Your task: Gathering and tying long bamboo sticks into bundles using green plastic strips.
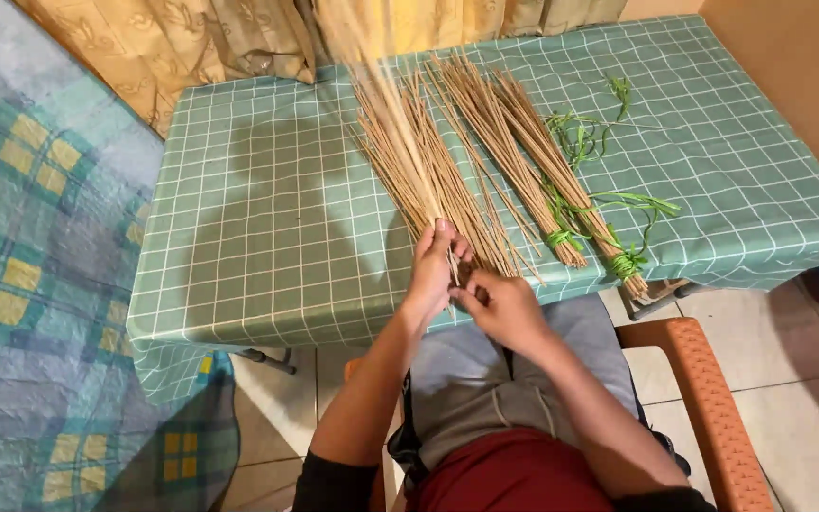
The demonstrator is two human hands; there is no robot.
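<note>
A loose bundle of thin tan broom sticks fans out across the green checked tablecloth. My left hand grips the bundle's near end at the table's front edge. My right hand pinches the stick ends just below it, touching the left hand. Two tied bundles of sticks lie to the right, each bound near its end with a green strip.
Loose green strips lie on the cloth at the right. A patterned blue and yellow bedcover fills the left. Tan curtains hang behind the table. An orange chair arm is at my right, over a tiled floor.
</note>
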